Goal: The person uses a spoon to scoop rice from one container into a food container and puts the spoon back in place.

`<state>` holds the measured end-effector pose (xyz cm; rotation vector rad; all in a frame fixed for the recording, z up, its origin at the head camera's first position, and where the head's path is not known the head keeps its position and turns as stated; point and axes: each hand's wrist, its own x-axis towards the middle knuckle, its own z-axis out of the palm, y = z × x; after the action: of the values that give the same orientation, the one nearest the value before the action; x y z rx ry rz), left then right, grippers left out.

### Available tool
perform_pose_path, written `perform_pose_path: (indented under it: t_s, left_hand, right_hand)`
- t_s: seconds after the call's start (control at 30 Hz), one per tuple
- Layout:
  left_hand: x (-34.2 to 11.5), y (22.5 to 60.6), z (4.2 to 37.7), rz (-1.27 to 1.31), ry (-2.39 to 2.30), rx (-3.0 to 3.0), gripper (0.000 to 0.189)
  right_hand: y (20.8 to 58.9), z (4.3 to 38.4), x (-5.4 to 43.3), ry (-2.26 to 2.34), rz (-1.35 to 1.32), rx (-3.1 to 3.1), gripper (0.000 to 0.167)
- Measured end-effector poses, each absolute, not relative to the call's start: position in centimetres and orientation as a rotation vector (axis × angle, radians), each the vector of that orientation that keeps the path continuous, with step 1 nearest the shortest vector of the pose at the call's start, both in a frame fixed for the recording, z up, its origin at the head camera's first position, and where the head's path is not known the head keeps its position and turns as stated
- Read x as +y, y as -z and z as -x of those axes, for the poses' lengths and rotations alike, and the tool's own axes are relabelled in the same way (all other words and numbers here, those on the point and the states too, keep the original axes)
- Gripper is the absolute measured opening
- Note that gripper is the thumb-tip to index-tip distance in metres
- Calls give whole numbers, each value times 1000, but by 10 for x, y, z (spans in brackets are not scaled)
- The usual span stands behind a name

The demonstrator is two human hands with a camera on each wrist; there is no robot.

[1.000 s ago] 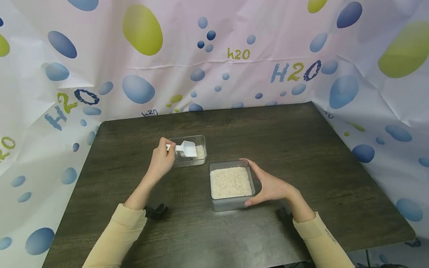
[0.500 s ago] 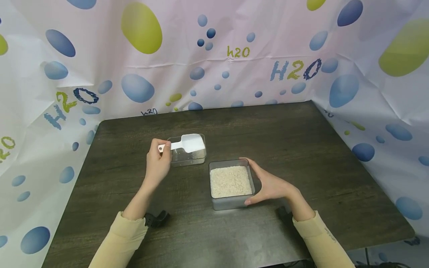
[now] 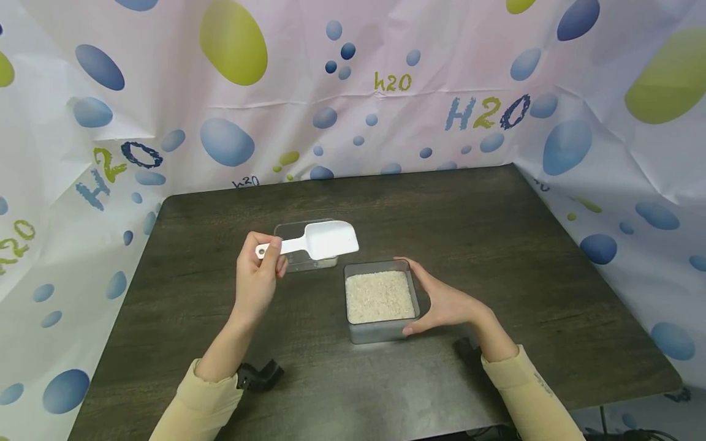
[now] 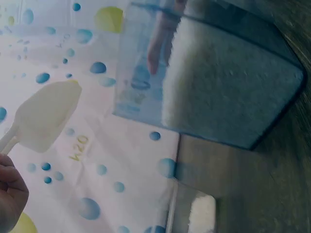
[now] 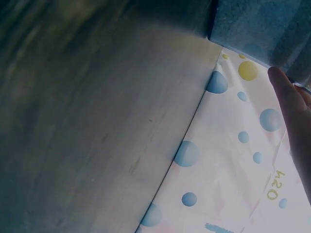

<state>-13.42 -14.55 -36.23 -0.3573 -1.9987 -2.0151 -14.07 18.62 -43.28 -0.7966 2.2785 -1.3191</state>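
Note:
In the head view my left hand point(image 3: 257, 278) pinches the handle of a white scoop point(image 3: 331, 239), raised above a small clear container point(image 3: 309, 264). The left wrist view shows the scoop point(image 4: 48, 116) too, apart from both containers. Some white rice point(image 4: 201, 213) lies at one end of the small container. A square grey see-through container point(image 3: 380, 334) stands on the table, filled with rice point(image 3: 380, 297). My right hand point(image 3: 447, 303) holds its right side, thumb at the near corner and fingers at the far one. In the right wrist view the thumb point(image 5: 286, 97) touches the container's wall.
A dark wood-grain table point(image 3: 496, 233) carries both containers. Behind it and along its sides hangs a white sheet point(image 3: 364, 73) printed with blue and green spots. Black straps point(image 3: 259, 375) circle the wrists. Cables point(image 3: 645, 435) show beyond the table's lower right edge.
The scoop has come up out of the small container and moved right, toward the square one. My left hand has shifted slightly left and turned. The right hand stays in place.

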Motion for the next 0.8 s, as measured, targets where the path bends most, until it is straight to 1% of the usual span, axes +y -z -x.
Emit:
perform_pose_path:
  t_s: [0.23, 0.5, 0.8]
  left_hand:
    - [-136, 351, 119, 593, 1848, -2098, 10]
    - [-127, 347, 110, 693, 1538, -2316, 3]
    - [-121, 345, 111, 757, 1356, -2540, 5]
  right_hand:
    - [435, 140, 185, 1317, 793, 2291, 121]
    - [434, 137, 184, 1319, 781, 2290, 119]
    - [434, 138, 186, 1315, 775, 2295, 119]
